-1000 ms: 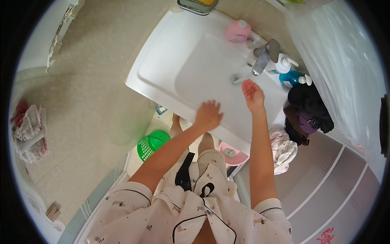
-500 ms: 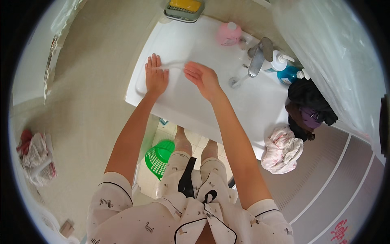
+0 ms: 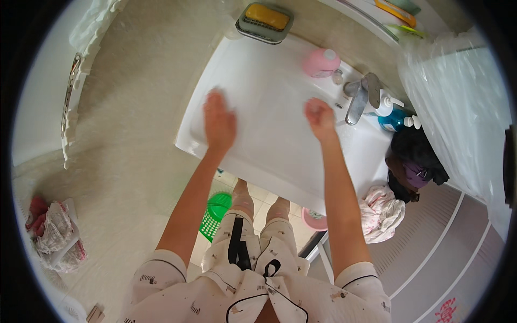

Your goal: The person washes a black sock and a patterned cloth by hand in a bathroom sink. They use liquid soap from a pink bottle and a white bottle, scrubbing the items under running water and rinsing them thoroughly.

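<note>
Both my hands are over a white washbasin [image 3: 269,145] and hold nothing that I can see. My left hand [image 3: 219,123] is over the left part of the basin, fingers stretched out and blurred by motion. Farther right, my right hand [image 3: 320,116] is near the metal faucet [image 3: 355,105], its fingers loosely bent and partly smeared. No stream shows under the spout now. Closest to the right hand on the back rim stands a pink bottle [image 3: 319,63]. The drain is not visible.
A soap dish with a yellow bar [image 3: 266,16] is at the far edge. Right of the faucet stand a white pump bottle [image 3: 386,103] and a blue one [image 3: 392,119]. Dark cloths [image 3: 417,151] and a pale cloth [image 3: 381,212] lie right. Below is a green basket [image 3: 218,207].
My hands have moved apart: the right went right toward the faucet, the left slightly right and nearer me. Water under the spout no longer shows. The view has shifted a little.
</note>
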`<state>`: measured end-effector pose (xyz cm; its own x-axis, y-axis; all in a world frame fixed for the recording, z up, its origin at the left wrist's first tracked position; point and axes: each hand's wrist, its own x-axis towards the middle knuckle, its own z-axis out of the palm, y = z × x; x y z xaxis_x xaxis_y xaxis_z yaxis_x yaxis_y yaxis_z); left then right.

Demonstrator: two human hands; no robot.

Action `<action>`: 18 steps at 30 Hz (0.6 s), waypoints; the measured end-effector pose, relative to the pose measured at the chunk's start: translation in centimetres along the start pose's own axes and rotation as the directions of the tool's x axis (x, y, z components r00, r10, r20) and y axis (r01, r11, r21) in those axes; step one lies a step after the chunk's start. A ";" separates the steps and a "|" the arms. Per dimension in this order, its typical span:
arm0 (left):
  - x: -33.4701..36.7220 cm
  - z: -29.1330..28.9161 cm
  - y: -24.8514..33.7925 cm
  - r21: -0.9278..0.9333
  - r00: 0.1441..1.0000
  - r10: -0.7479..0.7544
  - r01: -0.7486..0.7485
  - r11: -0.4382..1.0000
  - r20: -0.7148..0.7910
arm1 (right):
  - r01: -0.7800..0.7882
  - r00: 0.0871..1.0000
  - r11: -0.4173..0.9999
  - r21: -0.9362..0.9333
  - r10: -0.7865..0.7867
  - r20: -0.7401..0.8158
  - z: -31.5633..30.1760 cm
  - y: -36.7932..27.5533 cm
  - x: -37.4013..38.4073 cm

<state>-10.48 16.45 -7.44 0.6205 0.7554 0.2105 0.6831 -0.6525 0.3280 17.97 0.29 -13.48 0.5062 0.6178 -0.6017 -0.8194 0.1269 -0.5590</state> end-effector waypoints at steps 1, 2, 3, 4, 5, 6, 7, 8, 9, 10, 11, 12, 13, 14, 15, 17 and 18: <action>-1.3 -0.8 -2.9 0.073 0.994 -0.088 0.092 0.993 -0.060 | -0.057 0.995 0.990 -0.125 0.067 0.072 5.9 2.2 -1.1; -1.6 -1.2 -4.7 0.107 0.995 -0.085 0.090 0.990 -0.056 | -0.162 0.964 0.987 0.008 0.156 0.213 10.0 3.4 -2.0; -1.5 -1.3 -5.9 0.137 0.996 -0.080 0.086 0.987 -0.047 | -0.230 0.935 0.973 0.023 0.214 0.284 13.7 4.3 -3.1; -0.5 -1.0 -5.5 0.195 0.997 -0.075 0.073 0.978 0.003 | -0.287 0.905 0.955 0.078 0.244 0.349 15.5 4.7 -3.6; 1.1 -0.5 -4.8 0.181 0.999 -0.024 0.019 0.983 0.029 | -0.261 0.918 0.962 0.072 0.225 0.326 16.6 4.9 -3.9; 3.0 0.2 -4.4 0.170 0.998 0.020 -0.029 0.985 0.054 | -0.231 0.942 0.965 0.128 0.188 0.277 17.5 5.0 -4.5; 5.0 1.0 -3.7 0.156 0.994 0.068 -0.080 0.984 0.081 | -0.194 0.964 0.964 0.182 0.152 0.218 17.0 4.8 -5.1; 6.7 2.1 -3.2 0.164 0.991 0.128 -0.132 0.978 0.036 | -0.160 0.979 0.960 0.228 0.124 0.163 16.4 4.9 -5.8; 8.5 3.0 -2.6 0.125 0.987 0.154 -0.159 0.979 0.050 | -0.129 0.989 0.955 0.268 0.105 0.104 15.6 5.4 -6.3; 10.2 3.6 -2.2 0.087 0.982 0.180 -0.185 0.979 0.064 | -0.121 0.993 0.935 0.334 0.107 0.058 14.1 5.5 -6.8; 11.1 4.7 -0.6 0.026 0.973 0.217 -0.220 0.975 0.080 | -0.086 0.994 0.914 0.398 0.103 -0.023 11.1 5.7 -6.4; 11.3 5.8 1.8 0.011 0.960 0.258 -0.261 0.965 0.104 | -0.035 0.990 0.890 0.455 0.094 -0.106 7.5 5.7 -5.9; 11.4 6.6 4.2 0.001 0.946 0.296 -0.299 0.954 0.130 | 0.014 0.978 0.860 0.510 0.094 -0.185 4.7 5.3 -5.7; 11.0 7.3 5.9 0.003 0.932 0.325 -0.329 0.944 0.159 | 0.064 0.961 0.833 0.549 0.097 -0.259 3.0 4.4 -5.7; 9.9 8.4 7.8 -0.122 0.917 0.367 -0.350 0.929 0.159 | 0.121 0.940 0.802 0.585 0.097 -0.327 1.6 3.0 -5.5; 5.8 10.3 11.9 -0.375 0.878 0.460 -0.384 0.844 0.135 | 0.180 0.933 0.760 0.625 0.070 -0.353 -1.1 0.9 -4.4; 3.8 11.7 13.7 -0.544 0.877 0.453 -0.303 0.783 0.163 | 0.188 0.949 0.750 0.634 0.028 -0.315 -3.0 -0.3 -3.6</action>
<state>5.72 9.65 -12.92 0.9160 0.3571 0.1827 0.1373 -0.7070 0.6937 17.22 -4.27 -12.84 0.5420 0.3455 -0.7661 -0.6897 0.7037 -0.1706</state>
